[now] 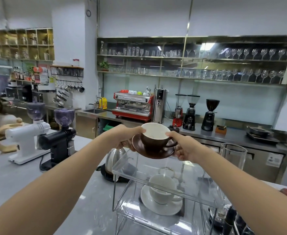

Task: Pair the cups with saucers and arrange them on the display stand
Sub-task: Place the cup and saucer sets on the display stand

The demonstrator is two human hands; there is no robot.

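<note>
A brown cup (152,141) with a white inside sits on a brown saucer (158,154), both held in the air above the clear acrylic display stand (132,168). My left hand (128,135) grips the saucer's left edge, thumb at the cup's rim. My right hand (184,146) holds the right edge, thumb on the rim by the handle. A white cup (161,187) on a white saucer (156,206) stands on the stand's lower shelf.
A steel kettle (114,156) stands just left of the stand. White (27,138) and black (59,141) grinders sit on the grey counter at the left. A tall clear glass container (233,155) stands at the right. Dark objects lie at the lower right.
</note>
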